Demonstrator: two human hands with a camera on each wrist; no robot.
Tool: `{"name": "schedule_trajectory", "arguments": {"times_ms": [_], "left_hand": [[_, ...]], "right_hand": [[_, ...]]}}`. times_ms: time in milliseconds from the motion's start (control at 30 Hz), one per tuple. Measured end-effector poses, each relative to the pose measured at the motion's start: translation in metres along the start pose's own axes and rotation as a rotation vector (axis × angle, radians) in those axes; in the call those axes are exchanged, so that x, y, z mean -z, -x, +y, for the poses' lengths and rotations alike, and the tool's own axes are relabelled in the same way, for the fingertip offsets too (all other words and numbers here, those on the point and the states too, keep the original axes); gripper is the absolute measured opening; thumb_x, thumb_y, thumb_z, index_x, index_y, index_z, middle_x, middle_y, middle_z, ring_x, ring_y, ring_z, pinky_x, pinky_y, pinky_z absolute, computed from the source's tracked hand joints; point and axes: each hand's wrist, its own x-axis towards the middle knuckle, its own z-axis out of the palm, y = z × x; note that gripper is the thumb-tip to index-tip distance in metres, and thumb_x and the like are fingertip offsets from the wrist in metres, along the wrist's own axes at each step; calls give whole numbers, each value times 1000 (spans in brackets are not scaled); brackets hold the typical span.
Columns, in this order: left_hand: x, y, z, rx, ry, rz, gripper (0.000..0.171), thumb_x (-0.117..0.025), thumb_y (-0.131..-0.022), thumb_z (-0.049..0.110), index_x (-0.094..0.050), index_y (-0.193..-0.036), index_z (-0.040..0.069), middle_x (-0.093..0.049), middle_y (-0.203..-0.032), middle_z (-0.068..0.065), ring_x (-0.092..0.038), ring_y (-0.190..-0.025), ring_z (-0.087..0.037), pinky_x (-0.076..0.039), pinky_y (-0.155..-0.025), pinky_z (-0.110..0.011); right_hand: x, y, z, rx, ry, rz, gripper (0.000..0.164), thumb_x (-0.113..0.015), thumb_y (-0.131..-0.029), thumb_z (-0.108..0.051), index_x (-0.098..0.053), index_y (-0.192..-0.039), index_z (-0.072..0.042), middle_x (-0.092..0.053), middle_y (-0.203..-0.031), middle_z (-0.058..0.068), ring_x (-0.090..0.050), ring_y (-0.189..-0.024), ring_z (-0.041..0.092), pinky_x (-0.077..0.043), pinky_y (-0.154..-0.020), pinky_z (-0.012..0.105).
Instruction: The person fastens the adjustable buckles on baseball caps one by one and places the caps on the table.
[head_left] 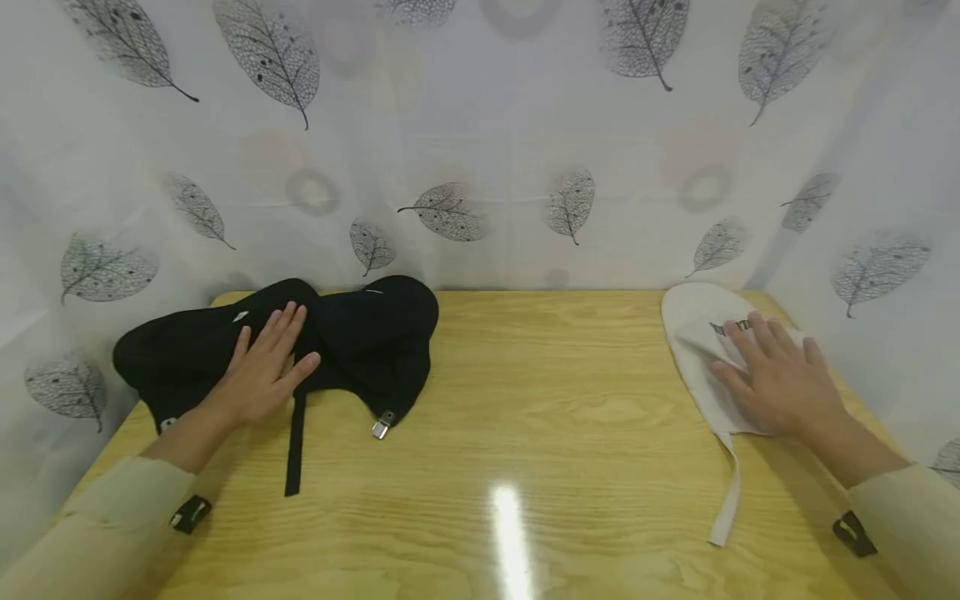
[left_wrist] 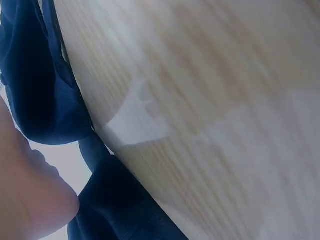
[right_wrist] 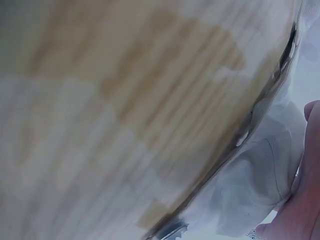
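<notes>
Two black caps lie flattened side by side at the back left: one black cap (head_left: 180, 350) under my left hand (head_left: 258, 375), the other black cap (head_left: 378, 333) to its right with a metal strap buckle (head_left: 382, 426). My left fingers are straight and spread over the first cap; a black strap (head_left: 295, 450) hangs forward. At the far right, my right hand (head_left: 783, 383) lies with extended fingers over a white cap (head_left: 693, 329) with dark lettering, its strap (head_left: 724, 504) trailing forward. Dark fabric and white fabric (right_wrist: 255, 175) show beside the hands in the wrist views.
A wooden table (head_left: 540, 392) carries the caps, with a light reflection (head_left: 510, 533) at its front middle. Behind and on both sides hangs a white curtain (head_left: 495, 125) printed with grey leaves. Black wrist bands (head_left: 191, 514) show below both sleeves.
</notes>
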Motion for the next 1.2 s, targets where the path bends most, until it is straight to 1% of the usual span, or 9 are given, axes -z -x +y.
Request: {"name": "schedule_trajectory", "arguments": {"times_ms": [233,400,500,600,800,900,1000,1133,1200], "left_hand": [[0,0,-2,-1,8,2,76,-34,-106,50,1,-161,11,2,-168,-15,3,-154,-38,13,-117,-64],[1,2,-4,-3,31,13,75,-34,-106,49,0,-161,10,2,-168,-16,3,-154,-39,13,-117,-64],[3,3,-4,-4,57,25,74,-33,-107,47,0,-161,9,3,-168,-16,4,-154,-39,15,-117,-64],[4,1,-1,-15,59,54,74,-35,-107,47,-1,-161,9,3,-168,-14,4,-155,-37,14,-117,-64],[0,-5,10,-85,19,137,77,-45,-103,48,-14,-160,5,-7,-168,-13,-3,-155,-32,1,-120,-64],[-4,-7,15,-125,23,187,77,-49,-102,46,-20,-158,2,-15,-166,-17,-7,-156,-30,-4,-121,-60],[-5,-7,20,-148,36,223,74,-52,-102,43,-26,-157,1,-23,-164,-20,-13,-154,-32,-6,-123,-55],[-6,-5,29,-160,83,231,73,-56,-101,40,-29,-155,0,-28,-162,-21,-20,-152,-37,-9,-124,-52],[-5,-5,32,-151,124,229,72,-57,-101,38,-29,-155,0,-28,-161,-22,-21,-151,-38,-10,-124,-52]], "right_hand": [[-1,-1,6,3,6,12,73,-33,-105,-51,-11,-161,-10,-12,-161,31,-16,-144,56,-8,-108,77],[0,3,8,49,27,12,64,-38,-103,-34,-19,-159,-9,-19,-160,30,-27,-138,56,-22,-103,76],[2,4,5,53,7,37,57,-42,-97,-25,-34,-150,-4,-31,-153,30,-34,-129,56,-32,-93,73],[4,3,3,31,-13,60,48,-43,-94,-21,-44,-137,1,-41,-139,32,-39,-120,55,-36,-85,69],[6,4,3,10,-7,46,32,-47,-92,-19,-54,-113,3,-55,-112,30,-49,-103,50,-38,-77,61],[6,5,4,36,-8,79,24,-51,-89,-16,-56,-103,3,-58,-99,25,-53,-93,46,-40,-74,58],[7,4,1,68,-19,93,21,-53,-87,-12,-58,-100,5,-58,-94,24,-54,-88,44,-42,-74,58],[4,4,-4,118,-43,132,15,-57,-85,-7,-59,-96,4,-58,-92,23,-55,-87,44,-43,-75,57],[3,4,-8,159,-60,183,11,-59,-84,-4,-59,-93,2,-58,-90,21,-55,-85,42,-44,-74,56]]}}
